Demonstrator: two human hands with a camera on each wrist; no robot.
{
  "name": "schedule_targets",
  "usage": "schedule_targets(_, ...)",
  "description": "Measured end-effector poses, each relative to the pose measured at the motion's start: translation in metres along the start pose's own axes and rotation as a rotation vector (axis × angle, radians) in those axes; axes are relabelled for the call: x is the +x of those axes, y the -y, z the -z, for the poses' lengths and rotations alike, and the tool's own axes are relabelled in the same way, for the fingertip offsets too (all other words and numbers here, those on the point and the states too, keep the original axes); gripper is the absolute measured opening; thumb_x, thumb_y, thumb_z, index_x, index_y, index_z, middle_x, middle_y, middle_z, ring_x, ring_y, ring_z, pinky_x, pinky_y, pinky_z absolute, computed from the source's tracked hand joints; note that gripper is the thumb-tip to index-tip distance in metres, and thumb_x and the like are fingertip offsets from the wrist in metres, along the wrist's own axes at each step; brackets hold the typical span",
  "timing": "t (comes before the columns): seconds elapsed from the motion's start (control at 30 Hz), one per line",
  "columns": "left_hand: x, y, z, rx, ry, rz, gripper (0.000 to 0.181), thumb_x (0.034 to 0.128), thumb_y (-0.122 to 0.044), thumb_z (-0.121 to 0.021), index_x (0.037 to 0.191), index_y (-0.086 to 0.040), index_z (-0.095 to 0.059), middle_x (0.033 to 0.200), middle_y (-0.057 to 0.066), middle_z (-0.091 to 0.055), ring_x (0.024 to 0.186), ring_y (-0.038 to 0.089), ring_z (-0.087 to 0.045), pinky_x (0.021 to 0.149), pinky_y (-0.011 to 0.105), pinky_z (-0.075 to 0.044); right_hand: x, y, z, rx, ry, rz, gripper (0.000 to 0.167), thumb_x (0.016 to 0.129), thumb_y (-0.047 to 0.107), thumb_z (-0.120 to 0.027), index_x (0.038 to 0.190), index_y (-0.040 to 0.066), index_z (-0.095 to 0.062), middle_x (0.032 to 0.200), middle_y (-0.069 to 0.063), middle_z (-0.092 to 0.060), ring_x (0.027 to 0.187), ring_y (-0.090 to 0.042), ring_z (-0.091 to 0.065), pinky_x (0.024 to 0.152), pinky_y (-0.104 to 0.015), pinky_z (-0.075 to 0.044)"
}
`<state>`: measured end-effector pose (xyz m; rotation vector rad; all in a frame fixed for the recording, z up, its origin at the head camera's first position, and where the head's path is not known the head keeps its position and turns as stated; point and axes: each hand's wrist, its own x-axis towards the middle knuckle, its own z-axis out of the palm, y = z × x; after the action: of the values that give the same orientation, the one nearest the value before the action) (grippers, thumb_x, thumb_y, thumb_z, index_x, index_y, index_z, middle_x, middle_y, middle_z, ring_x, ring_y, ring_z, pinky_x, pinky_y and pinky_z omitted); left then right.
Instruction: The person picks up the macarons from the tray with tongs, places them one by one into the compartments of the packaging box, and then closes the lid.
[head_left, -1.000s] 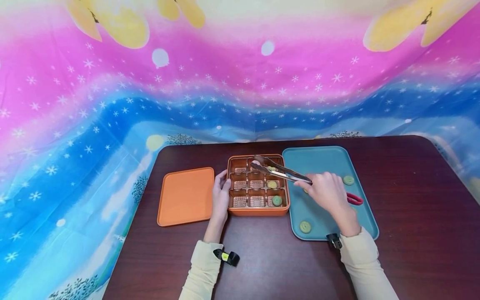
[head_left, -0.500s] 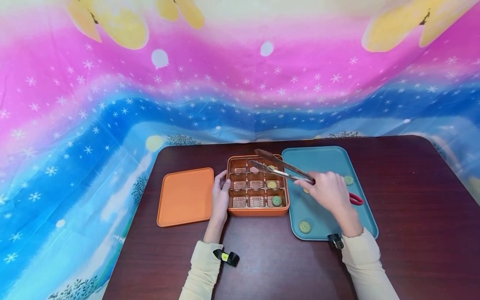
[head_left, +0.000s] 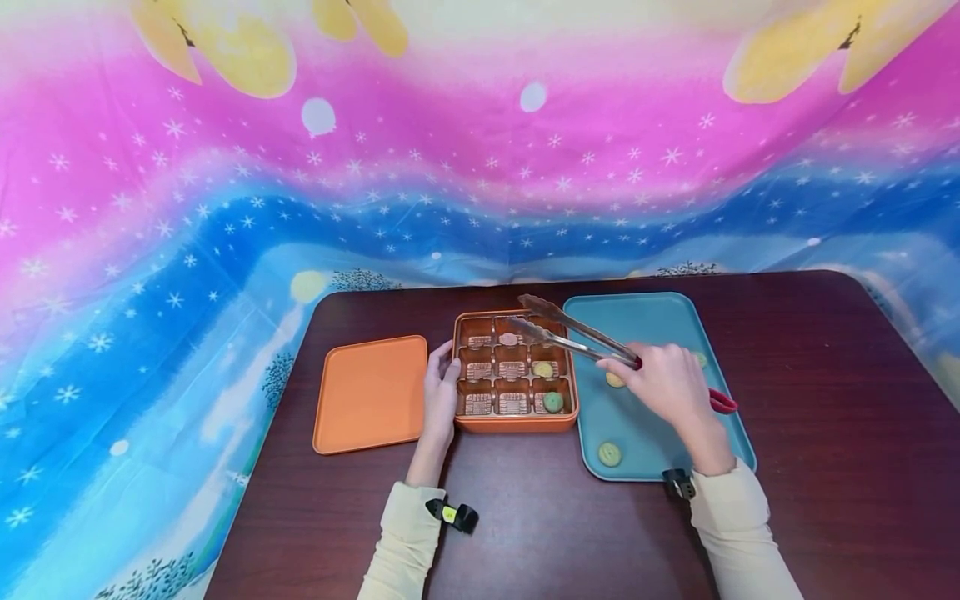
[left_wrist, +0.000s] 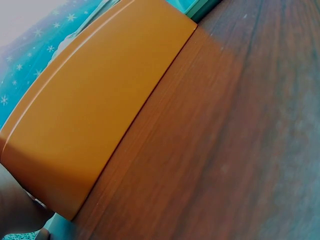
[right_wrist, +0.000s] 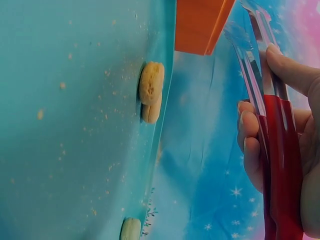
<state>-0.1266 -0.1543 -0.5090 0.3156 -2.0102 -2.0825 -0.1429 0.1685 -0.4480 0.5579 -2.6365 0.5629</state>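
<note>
We have at least three cookies in the box and at least three left on the tray, our left hand resting uncurled against the box, our right hand gripping parted tongs.

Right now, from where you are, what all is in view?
table: 1, dark brown, beneath
backdrop cloth: 1, pink-and-blue, behind
box: 1, orange, mid-table
nine-compartment insert: 1, brown, inside box
lid: 1, orange, left of box
tray: 1, teal, right of box
tongs: 1, silver and red, above box
box cookies: 3 visible, pink, yellow, green, back-middle, middle-right, front-right; back-right unclear
green cookies: 2 visible, pale green, tray
sandwich cookies: 2 visible, tan, tray
crumbs: many, tan, tray
sleeves: 2, cream, forearms
wrist straps: 2, black, wrists
left hand: 1, bare, against box
right hand: 1, bare, around tongs
</note>
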Motion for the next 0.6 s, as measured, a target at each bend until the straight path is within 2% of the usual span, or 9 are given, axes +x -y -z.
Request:
schedule_targets(0.1,0.000,0.000,0.001,-0.008,0.001,0.006,0.039,0.1085,-0.006,-0.047,0.147,-0.001,-0.051,0.141,0.022,-0.058,0.133,0.033,-0.052,0.108,0.048,-0.039,-0.001,-0.003,0.003,-0.003,-0.015,0.000,0.062,0.092,0.069,-0.058,0.061,0.016,-0.048,0.051,0.006,-0.029,0.042,-0.013,-0.027,0.043,-0.030,-0.023)
schedule_targets(0.17,0.000,0.000,0.002,-0.014,0.002,0.001,0.039,0.1085,-0.006,-0.047,0.147,-0.001,-0.050,0.141,0.023,-0.057,0.133,0.035,-0.051,0.108,0.049,-0.039,-0.001,-0.004,0.005,-0.006,-0.028,-0.004,0.060,0.092,0.065,-0.064,0.061,0.016,-0.047,0.051,0.006,-0.028,0.042,-0.013,-0.026,0.042,-0.031,-0.023)
schedule_targets(0.23,0.000,0.000,0.002,-0.015,0.005,-0.003,0.039,0.1088,-0.007,-0.047,0.148,0.000,-0.050,0.141,0.023,-0.057,0.133,0.036,-0.051,0.108,0.051,-0.039,0.000,-0.006,0.008,-0.006,-0.034,-0.017,0.054,0.090,0.055,-0.075,0.062,0.015,-0.050,0.051,0.006,-0.027,0.042,-0.013,-0.026,0.042,-0.031,-0.023)
schedule_targets(0.33,0.000,-0.001,0.001,-0.010,0.008,-0.006,0.039,0.1089,-0.007,-0.047,0.148,0.000,-0.049,0.142,0.024,-0.056,0.134,0.036,-0.050,0.109,0.051,-0.038,-0.001,-0.010,0.014,-0.005,-0.044,-0.033,0.046,0.089,0.048,-0.079,0.067,0.011,-0.061,0.050,0.007,-0.027,0.042,-0.013,-0.026,0.041,-0.032,-0.025)
schedule_targets(0.4,0.000,-0.001,0.000,-0.009,0.008,-0.004,0.039,0.1089,-0.006,-0.047,0.147,0.000,-0.050,0.141,0.024,-0.057,0.134,0.036,-0.050,0.109,0.051,-0.039,-0.002,-0.013,0.016,-0.009,-0.061,-0.028,0.056,0.095,0.060,-0.065,0.066,0.012,-0.060,0.050,0.008,-0.025,0.041,-0.013,-0.025,0.041,-0.032,-0.023)
schedule_targets(0.5,0.000,0.000,0.000,-0.014,0.005,-0.003,0.038,0.1084,-0.005,-0.047,0.146,0.001,-0.051,0.140,0.024,-0.057,0.132,0.036,-0.051,0.109,0.050,-0.039,-0.004,-0.018,0.021,-0.019,-0.096,-0.003,0.071,0.096,0.075,-0.040,0.059,0.015,-0.051,0.051,0.010,-0.021,0.041,-0.011,-0.021,0.041,-0.031,-0.019)
schedule_targets(0.53,0.000,0.000,0.000,-0.013,0.005,-0.006,0.038,0.1083,-0.005,-0.046,0.146,0.001,-0.051,0.140,0.024,-0.057,0.132,0.036,-0.051,0.108,0.050,-0.039,-0.004,-0.020,0.022,-0.024,-0.108,0.006,0.069,0.096,0.074,-0.039,0.057,0.018,-0.045,0.051,0.010,-0.019,0.041,-0.011,-0.019,0.042,-0.031,-0.018)
schedule_targets(0.57,0.000,0.000,0.000,-0.011,0.005,-0.006,0.038,0.1083,-0.005,-0.047,0.146,0.001,-0.051,0.140,0.024,-0.057,0.131,0.036,-0.052,0.108,0.049,-0.040,-0.005,-0.023,0.023,-0.027,-0.115,0.011,0.070,0.094,0.078,-0.031,0.056,0.020,-0.040,0.052,0.011,-0.018,0.042,-0.010,-0.018,0.042,-0.031,-0.016)
schedule_targets(0.6,0.000,0.000,0.000,-0.009,0.003,-0.007,0.038,0.1083,-0.005,-0.047,0.146,0.001,-0.051,0.140,0.023,-0.058,0.131,0.036,-0.052,0.108,0.049,-0.040,-0.005,-0.024,0.024,-0.032,-0.118,0.014,0.070,0.094,0.078,-0.031,0.056,0.020,-0.037,0.052,0.011,-0.018,0.042,-0.010,-0.017,0.042,-0.031,-0.016)
